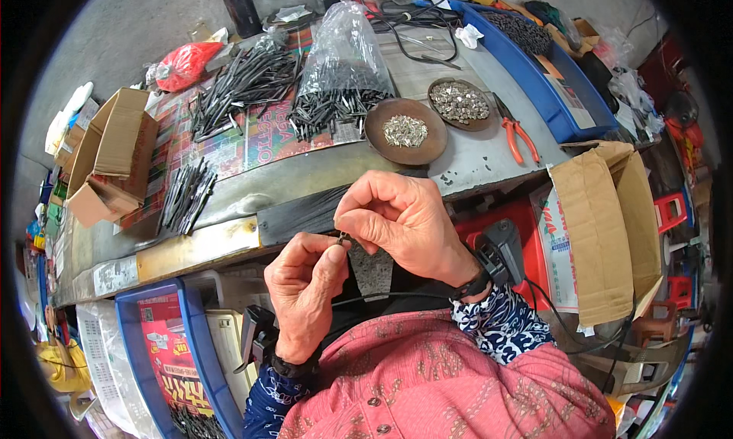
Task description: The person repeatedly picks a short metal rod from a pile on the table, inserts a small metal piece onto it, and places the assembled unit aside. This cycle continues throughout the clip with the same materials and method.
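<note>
My left hand pinches a small dark metal piece between thumb and forefinger, over the table's front edge. Just above it, my right hand has thumb and fingers pressed together at the same spot; what it grips is too small to make out. Beyond the right hand stands a brown round bowl of small silvery pins. A second dark dish beside it holds many little round metal parts. Pliers with red handles lie to the right.
Black slender rods lie heaped on the table, with more in a clear plastic bag and a small bunch near the front. Cardboard boxes flank the workplace. Blue trays stand at the back right and lower left.
</note>
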`<action>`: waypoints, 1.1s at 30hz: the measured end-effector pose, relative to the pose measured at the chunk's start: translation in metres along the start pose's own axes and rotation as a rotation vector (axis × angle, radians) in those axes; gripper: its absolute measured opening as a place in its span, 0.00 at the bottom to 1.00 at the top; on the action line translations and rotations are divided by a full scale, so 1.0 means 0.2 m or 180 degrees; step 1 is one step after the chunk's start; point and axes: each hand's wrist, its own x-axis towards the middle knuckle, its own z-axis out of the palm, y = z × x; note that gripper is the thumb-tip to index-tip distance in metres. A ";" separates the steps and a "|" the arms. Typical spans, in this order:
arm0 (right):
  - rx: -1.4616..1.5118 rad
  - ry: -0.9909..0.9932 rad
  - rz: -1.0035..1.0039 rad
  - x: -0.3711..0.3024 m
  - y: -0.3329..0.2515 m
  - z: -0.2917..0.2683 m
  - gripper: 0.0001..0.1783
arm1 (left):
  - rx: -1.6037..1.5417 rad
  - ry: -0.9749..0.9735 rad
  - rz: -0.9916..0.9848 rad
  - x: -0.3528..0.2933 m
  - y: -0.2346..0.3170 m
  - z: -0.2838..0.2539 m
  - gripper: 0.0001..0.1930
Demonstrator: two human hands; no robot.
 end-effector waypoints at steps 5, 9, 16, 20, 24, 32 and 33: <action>0.0683 -0.0295 0.0269 0.01 0.02 -0.03 0.07 | 0.0097 -0.0079 -0.0002 0.00 0.00 -0.01 0.09; 0.0693 -0.0375 0.0298 0.00 0.03 -0.04 0.07 | 0.0104 -0.0134 -0.0103 -0.01 0.00 -0.01 0.09; 0.0457 -0.0327 0.0207 -0.01 0.03 -0.05 0.07 | -0.0050 -0.0105 -0.0058 -0.01 -0.01 0.03 0.10; 0.0367 -0.0265 0.0287 0.00 0.03 -0.06 0.06 | 0.0019 -0.0103 -0.0125 0.03 -0.02 0.02 0.09; 0.0069 -0.0081 0.0125 0.00 0.03 -0.10 0.09 | 0.0353 -0.0147 -0.0035 0.07 -0.01 0.00 0.07; -0.3969 0.1964 -0.0714 -0.03 0.00 -0.69 0.11 | 0.0804 -0.0010 0.0501 0.16 -0.02 -0.03 0.08; -0.4295 0.2231 -0.0485 -0.04 0.01 -0.77 0.12 | 0.0891 -0.0009 0.0594 0.17 -0.03 -0.04 0.08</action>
